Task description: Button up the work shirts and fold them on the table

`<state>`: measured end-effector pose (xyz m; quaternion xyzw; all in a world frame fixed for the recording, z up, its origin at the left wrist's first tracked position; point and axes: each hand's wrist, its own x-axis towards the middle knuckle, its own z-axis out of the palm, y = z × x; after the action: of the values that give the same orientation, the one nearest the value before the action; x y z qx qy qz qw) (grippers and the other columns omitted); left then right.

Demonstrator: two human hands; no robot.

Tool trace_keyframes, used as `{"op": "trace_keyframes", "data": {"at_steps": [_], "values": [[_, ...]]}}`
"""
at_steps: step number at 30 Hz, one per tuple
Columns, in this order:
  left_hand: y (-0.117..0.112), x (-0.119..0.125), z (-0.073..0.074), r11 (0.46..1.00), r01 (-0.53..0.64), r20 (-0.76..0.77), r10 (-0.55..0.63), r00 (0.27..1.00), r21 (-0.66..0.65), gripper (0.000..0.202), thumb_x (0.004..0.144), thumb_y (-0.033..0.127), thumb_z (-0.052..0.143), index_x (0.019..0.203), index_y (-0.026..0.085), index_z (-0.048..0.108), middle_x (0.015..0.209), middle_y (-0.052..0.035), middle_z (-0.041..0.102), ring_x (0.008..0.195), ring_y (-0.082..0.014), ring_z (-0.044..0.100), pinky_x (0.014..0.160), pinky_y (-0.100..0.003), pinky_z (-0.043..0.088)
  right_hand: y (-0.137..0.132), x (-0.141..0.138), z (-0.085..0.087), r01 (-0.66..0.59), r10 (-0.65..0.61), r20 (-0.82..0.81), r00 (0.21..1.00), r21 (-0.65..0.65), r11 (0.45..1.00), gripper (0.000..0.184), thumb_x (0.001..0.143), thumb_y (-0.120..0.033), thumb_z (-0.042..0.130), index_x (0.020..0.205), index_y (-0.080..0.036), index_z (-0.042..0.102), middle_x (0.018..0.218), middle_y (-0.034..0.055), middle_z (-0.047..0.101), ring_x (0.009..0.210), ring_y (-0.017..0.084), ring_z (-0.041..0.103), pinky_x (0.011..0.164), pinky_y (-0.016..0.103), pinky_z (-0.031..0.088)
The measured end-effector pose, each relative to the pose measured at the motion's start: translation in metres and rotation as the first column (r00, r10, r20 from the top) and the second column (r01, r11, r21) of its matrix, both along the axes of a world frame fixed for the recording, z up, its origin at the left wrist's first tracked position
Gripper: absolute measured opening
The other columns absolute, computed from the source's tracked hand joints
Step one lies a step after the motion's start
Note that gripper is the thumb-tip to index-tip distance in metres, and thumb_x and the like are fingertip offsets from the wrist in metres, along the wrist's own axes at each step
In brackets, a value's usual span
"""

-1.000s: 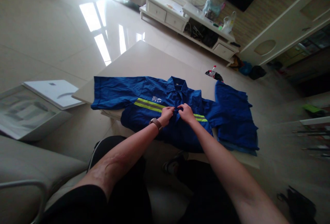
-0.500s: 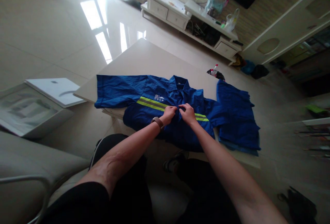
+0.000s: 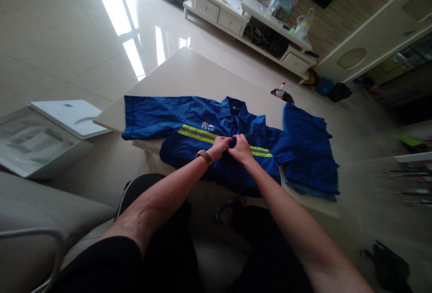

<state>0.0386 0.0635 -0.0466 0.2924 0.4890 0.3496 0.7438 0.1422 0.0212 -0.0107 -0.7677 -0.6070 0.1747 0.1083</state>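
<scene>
Left to right: a grey sofa (image 3: 40, 207) and a white flat box (image 3: 70, 117) sit on the glossy tiled floor beside a pale table (image 3: 189, 77), where a blue work shirt (image 3: 232, 124) lies spread front-up, its collar away from the person seated before it. The shirt's long reflective yellow stripes (image 3: 195, 134) run across the chest. Its sleeve (image 3: 151, 117) on the viewer's left lies flat and unfolded, reaching toward the table's edge; the opposite sleeve (image 3: 280, 146) stretches right and meets the neighbouring pile. Nothing on the shirt appears folded so far, and the hem hangs over the near edge of the table.

At the centre of the chest, the left hand (image 3: 219, 146), with a brown-strapped wristwatch (image 3: 204, 157) above it, curls its fingers and pinches the front opening. The right hand (image 3: 241, 149) pinches the same spot from the other side, the two nearly touching. Whether a button lies between them is hidden. Both forearms angle inward from the person's black-clad knees (image 3: 158, 203), elbows wide.

To the right, a second blue garment (image 3: 310, 153) lies in a rumpled, layered heap on the table. A black bag (image 3: 388, 268) rests on the floor at lower right.
</scene>
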Motion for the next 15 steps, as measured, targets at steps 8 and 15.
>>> {"op": "trace_keyframes", "data": {"at_steps": [8,15], "values": [[0.002,-0.003,0.000,0.998,0.034,0.037,-0.032,0.999,-0.054,0.028,0.078,0.020,0.073,0.057,0.014,0.055,0.053,0.0024,0.048,0.048,-0.0073,0.040,0.051,-0.024,0.029,-0.008,-0.015,0.002,0.083,-0.082,0.100,0.992,-0.005,0.997,0.049,0.091,-0.035,0.063,0.134,-0.012,0.060,0.127,0.0106,0.051,0.105,0.013,0.054,0.096,0.022,0.044],[0.001,0.000,-0.004,0.998,0.015,0.001,-0.015,1.000,-0.056,0.017,0.078,0.020,0.076,0.067,0.012,0.067,0.060,-0.0020,0.060,0.052,-0.0096,0.050,0.050,-0.023,0.033,-0.007,-0.008,0.002,0.127,-0.127,0.006,0.992,0.012,0.992,0.041,0.092,-0.030,0.063,0.129,-0.011,0.063,0.126,0.0104,0.054,0.113,0.015,0.054,0.107,0.026,0.045]]}}
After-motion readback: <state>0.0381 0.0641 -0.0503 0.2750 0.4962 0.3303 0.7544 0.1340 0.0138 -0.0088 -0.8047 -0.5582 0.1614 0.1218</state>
